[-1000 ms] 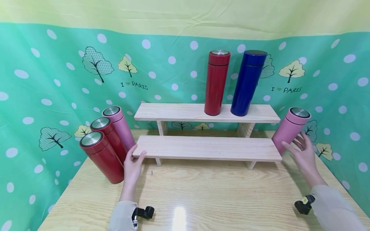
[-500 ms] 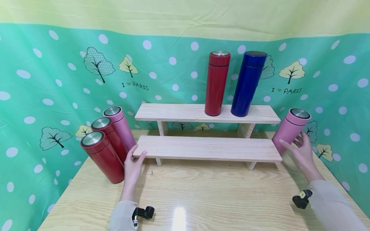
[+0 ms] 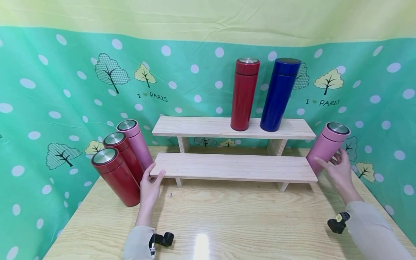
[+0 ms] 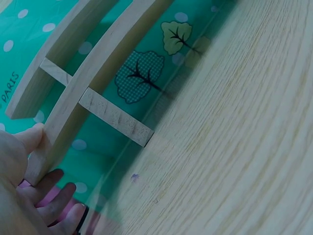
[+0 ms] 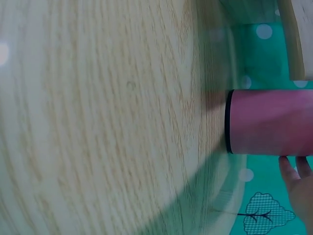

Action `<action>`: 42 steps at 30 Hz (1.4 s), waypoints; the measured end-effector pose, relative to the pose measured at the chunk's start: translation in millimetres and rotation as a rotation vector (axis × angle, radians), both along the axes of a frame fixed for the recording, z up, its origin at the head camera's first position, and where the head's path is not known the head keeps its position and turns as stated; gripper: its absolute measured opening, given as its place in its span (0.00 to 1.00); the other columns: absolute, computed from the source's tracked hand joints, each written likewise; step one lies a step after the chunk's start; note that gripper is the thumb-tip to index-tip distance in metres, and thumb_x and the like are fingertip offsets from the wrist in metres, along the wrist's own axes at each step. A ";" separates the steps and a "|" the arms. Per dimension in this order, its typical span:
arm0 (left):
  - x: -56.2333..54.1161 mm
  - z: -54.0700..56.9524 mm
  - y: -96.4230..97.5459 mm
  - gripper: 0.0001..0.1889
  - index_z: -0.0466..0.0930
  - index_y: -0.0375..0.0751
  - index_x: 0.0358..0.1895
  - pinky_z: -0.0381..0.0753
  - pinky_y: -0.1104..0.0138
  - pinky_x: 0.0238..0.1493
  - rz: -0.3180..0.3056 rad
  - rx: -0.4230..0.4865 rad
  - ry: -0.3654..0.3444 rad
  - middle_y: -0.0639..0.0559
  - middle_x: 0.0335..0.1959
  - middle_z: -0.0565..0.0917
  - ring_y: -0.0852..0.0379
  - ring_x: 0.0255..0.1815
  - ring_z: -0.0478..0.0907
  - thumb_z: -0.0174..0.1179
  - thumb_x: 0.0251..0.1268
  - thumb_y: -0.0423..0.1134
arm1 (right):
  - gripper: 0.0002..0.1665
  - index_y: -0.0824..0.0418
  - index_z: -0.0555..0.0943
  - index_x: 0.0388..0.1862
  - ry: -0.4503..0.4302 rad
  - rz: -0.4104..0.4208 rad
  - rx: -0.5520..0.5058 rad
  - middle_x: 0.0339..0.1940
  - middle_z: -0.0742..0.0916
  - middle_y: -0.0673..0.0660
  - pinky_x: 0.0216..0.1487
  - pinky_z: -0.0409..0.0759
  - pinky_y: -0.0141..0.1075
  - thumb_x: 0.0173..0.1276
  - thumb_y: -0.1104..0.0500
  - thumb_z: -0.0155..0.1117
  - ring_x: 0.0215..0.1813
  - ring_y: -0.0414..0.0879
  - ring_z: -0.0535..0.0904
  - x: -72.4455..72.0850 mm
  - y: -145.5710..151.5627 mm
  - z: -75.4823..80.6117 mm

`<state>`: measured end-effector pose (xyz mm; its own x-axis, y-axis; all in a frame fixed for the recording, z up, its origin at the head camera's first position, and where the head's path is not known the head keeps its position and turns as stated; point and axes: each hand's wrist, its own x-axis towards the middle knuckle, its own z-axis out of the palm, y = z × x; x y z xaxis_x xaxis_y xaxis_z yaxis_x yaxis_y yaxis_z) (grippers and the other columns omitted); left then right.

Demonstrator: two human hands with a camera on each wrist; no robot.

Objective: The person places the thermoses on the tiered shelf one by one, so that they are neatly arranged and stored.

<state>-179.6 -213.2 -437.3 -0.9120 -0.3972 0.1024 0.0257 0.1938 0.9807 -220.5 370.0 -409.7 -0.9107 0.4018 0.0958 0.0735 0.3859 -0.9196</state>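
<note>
My left hand (image 3: 150, 186) pinches the left end of the lower board of a two-tier wooden shelf (image 3: 234, 167), thumb on top and fingers below. The left wrist view shows that thumb against the board (image 4: 93, 68). At the shelf's right end, a pink thermos (image 3: 326, 148) with a silver-topped lid stands on the table. My right hand (image 3: 340, 175) holds it around its lower body, thumb at the front and fingers on its right side. The right wrist view shows the thermos base (image 5: 269, 122) at the tabletop, with fingertips (image 5: 288, 171) against its side.
A red thermos (image 3: 244, 97) and a blue thermos (image 3: 279, 97) stand on the upper board (image 3: 191, 126). Left of the shelf are two red thermoses (image 3: 121, 184) and another pink thermos (image 3: 140, 146). A patterned green curtain (image 3: 195, 83) hangs behind the wooden table (image 3: 227, 220).
My right wrist has shifted slightly left and the right thumb has moved farther onto the pink thermos. The left hand stays on the board's end, and the thermoses keep their places.
</note>
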 end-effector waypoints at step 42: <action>0.2 1.5 1.2 0.31 0.64 0.40 0.74 0.70 0.81 0.42 0.018 0.041 -0.057 0.33 0.67 0.70 0.58 0.49 0.74 0.62 0.71 0.41 | 0.52 0.42 0.51 0.79 0.130 -0.134 -0.038 0.73 0.68 0.51 0.47 0.69 0.15 0.65 0.56 0.72 0.62 0.36 0.67 25.9 6.4 23.5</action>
